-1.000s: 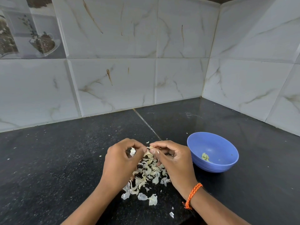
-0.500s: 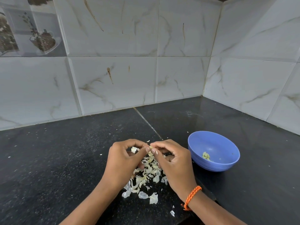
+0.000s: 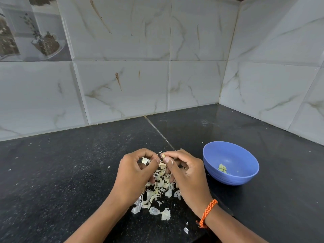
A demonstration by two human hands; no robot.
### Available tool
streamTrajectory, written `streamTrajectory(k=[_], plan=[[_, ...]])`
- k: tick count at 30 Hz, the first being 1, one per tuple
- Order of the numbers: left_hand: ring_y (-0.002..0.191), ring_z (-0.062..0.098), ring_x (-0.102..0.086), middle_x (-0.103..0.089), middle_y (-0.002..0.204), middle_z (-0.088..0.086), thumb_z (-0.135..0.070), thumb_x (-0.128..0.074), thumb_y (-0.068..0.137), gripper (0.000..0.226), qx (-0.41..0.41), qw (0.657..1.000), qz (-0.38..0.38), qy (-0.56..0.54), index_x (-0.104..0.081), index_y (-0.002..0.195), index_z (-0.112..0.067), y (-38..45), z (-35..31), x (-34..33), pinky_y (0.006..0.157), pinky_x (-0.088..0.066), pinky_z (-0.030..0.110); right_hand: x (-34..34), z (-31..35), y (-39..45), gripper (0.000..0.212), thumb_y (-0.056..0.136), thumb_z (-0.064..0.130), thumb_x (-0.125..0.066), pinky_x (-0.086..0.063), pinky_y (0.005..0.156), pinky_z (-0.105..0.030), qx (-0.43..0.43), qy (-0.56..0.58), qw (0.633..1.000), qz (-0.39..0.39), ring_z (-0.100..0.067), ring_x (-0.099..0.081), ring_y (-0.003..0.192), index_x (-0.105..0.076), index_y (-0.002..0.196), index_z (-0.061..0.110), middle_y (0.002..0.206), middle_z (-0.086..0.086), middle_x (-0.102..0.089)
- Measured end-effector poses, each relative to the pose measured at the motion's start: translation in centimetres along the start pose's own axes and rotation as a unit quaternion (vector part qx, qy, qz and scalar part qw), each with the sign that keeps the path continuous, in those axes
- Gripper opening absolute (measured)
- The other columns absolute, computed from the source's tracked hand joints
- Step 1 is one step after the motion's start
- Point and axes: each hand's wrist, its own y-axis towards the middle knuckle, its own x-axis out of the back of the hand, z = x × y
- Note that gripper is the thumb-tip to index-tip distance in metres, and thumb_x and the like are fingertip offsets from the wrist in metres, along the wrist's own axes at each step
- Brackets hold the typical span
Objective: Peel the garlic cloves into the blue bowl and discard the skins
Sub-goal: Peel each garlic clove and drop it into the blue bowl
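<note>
Black counter [image 3: 70,172] is carrying a heap of garlic skins [image 3: 158,188], not discarded yet. Right hand [image 3: 185,174] is pinching a garlic clove [image 3: 163,156], while left hand [image 3: 135,174] is probably pinching its skin. Few peeled cloves [image 3: 222,168] are lying in the blue bowl [image 3: 245,179].

No text, label, brand, number or sign is showing legibly on anything around, beside or beyond the two hands.

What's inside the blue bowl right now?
The blue bowl holds a few peeled cloves near its bottom. Its near wall hides the part of the floor closest to the camera.
</note>
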Motion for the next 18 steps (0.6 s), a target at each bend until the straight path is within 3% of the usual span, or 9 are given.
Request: streamTrajectory(k=[5,9,11,14,18], plan=[[0.049,0.018,-0.066,-0.071,0.061,0.006,-0.024,-0.073,0.102,0.017,-0.010,0.998,-0.006,0.066,-0.074,0.084,-0.024,-0.1,0.0,0.2,0.052,-0.046,0.024,0.1,0.7,0.3,0.014,0.101,0.012,-0.070,-0.056,0.058,-0.035,-0.058,0.113,0.992,0.013,-0.018,-0.066,0.071,-0.082,0.108,0.014,0.090,-0.005,-0.076],[0.053,0.015,-0.071,-0.076,0.083,-0.010,-0.037,-0.058,0.099,0.031,-0.020,0.994,-0.017,0.110,-0.075,0.075,-0.028,-0.2,-0.1,0.4,0.060,-0.055,0.040,0.1,0.7,0.4,0.015,0.101,0.012,-0.069,-0.055,0.057,-0.035,-0.088,0.160,0.983,0.032,-0.022,-0.064,0.073,-0.082,0.108,0.011,0.093,-0.008,-0.077],[0.052,0.015,-0.071,-0.075,0.080,-0.011,-0.037,-0.067,0.103,0.029,-0.033,0.991,-0.016,0.129,-0.075,0.076,-0.030,0.0,0.1,0.7,0.060,-0.057,0.047,0.1,0.5,0.3,0.014,0.102,0.010,-0.068,-0.055,0.056,-0.035,-0.082,0.144,0.985,0.042,-0.022,-0.064,0.072,-0.081,0.107,0.010,0.091,-0.007,-0.077],[0.054,0.020,-0.072,-0.074,0.091,-0.009,-0.023,-0.085,0.092,0.014,-0.028,0.992,-0.019,0.120,-0.074,0.089,-0.031,0.2,0.4,0.9,0.061,-0.059,0.046,0.2,0.2,0.2,0.009,0.101,0.013,-0.072,-0.056,0.058,-0.032,-0.049,0.062,0.996,0.036,-0.016,-0.068,0.071,-0.079,0.104,0.017,0.083,-0.002,-0.074],[0.062,0.031,-0.077,-0.079,0.101,-0.003,-0.024,-0.076,0.101,0.007,0.023,1.000,0.017,0.012,-0.081,0.097,-0.027,0.1,-0.2,1.0,0.050,-0.046,0.031,0.0,-0.2,0.2,0.007,0.097,0.016,-0.077,-0.053,0.064,-0.020,0.027,-0.073,0.997,0.006,-0.016,-0.069,0.078,-0.078,0.097,0.023,0.088,0.010,-0.071]])
